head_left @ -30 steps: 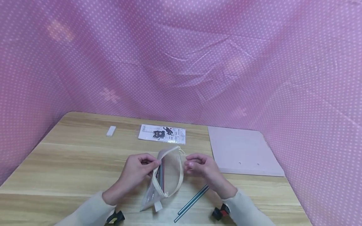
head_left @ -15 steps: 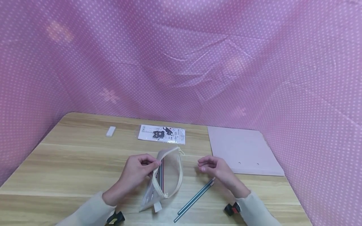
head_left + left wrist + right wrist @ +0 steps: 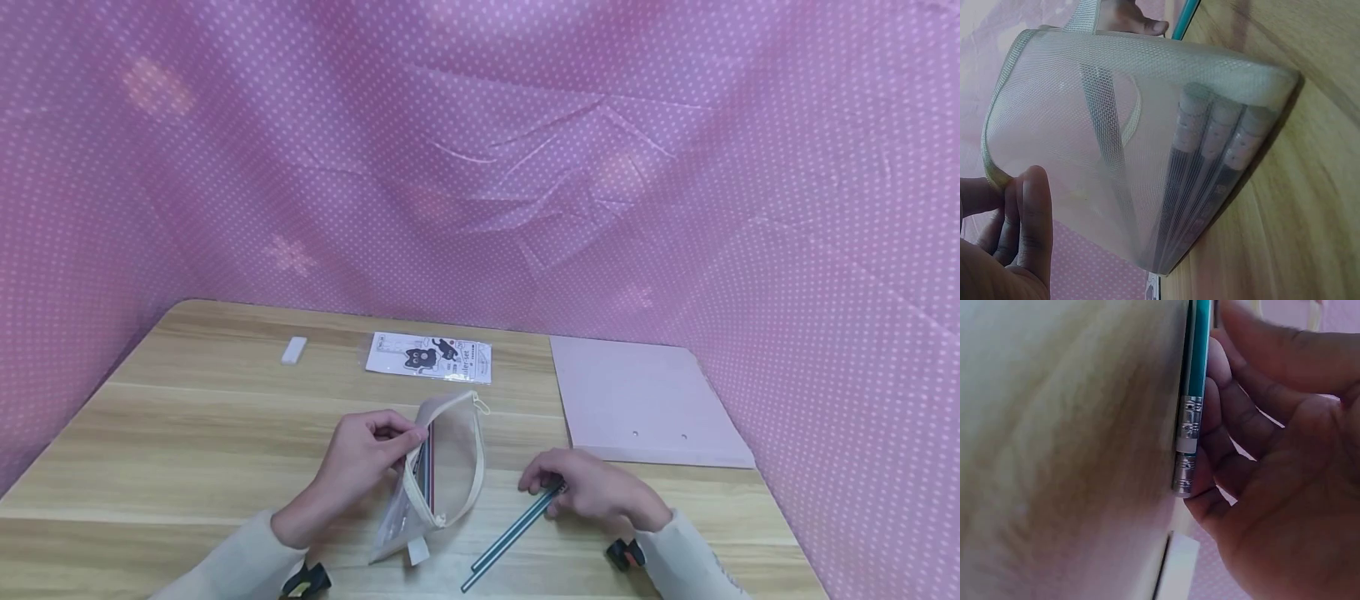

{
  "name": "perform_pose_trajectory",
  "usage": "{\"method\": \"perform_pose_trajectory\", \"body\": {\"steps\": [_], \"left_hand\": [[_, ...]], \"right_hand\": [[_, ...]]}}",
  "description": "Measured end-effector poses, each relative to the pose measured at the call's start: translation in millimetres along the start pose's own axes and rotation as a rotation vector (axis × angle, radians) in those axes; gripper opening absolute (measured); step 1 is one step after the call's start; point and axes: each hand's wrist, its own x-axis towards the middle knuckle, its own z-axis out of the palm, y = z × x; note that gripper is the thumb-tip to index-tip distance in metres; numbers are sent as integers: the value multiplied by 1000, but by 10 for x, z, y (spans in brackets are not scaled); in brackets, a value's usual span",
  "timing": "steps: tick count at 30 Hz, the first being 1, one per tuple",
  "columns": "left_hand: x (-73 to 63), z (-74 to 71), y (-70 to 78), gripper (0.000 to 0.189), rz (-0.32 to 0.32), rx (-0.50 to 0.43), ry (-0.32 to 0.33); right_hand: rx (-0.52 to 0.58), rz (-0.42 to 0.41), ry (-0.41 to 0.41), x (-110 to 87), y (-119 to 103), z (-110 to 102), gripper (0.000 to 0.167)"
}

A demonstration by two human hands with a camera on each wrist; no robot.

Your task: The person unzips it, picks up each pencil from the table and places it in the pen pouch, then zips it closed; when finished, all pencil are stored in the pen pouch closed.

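Observation:
My left hand (image 3: 367, 454) pinches the near-left rim of a zippered mesh pencil pouch (image 3: 399, 527), whose mouth gapes. Inside it lie several striped pencils (image 3: 430, 467); through the mesh in the left wrist view, eraser-ended pencils (image 3: 1194, 119) show along the bottom. To the right of the pouch, two green pencils (image 3: 512, 537) lie side by side on the table. My right hand (image 3: 592, 487) is at their upper ends. In the right wrist view its bent fingers (image 3: 1219, 412) lie against the green pencils (image 3: 1197, 369), while the thumb stands apart from them.
A ruler set (image 3: 429, 357) in clear packaging lies behind the pouch. Farther left is a white eraser-like block (image 3: 294, 350). A pale pink folder or board (image 3: 645, 400) occupies the right rear of the wooden table (image 3: 187, 442). Dotted pink cloth (image 3: 480, 167) hangs around it.
My right hand has moved away from the pouch, rightward and then down to the ends of the green pencils. The left hand and pouch have stayed put.

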Motion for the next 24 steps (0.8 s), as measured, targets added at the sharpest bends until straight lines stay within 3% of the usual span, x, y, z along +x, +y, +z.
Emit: {"method": "perform_pose_trajectory", "body": {"steps": [8, 13, 24], "left_hand": [[0, 1, 4, 21, -5, 8, 2], [2, 7, 1, 19, -15, 11, -1], [8, 7, 5, 19, -15, 23, 6]], "right_hand": [[-158, -69, 17, 9, -3, 29, 39], [-148, -94, 13, 10, 39, 26, 37], [-132, -57, 62, -24, 57, -42, 34]]}}
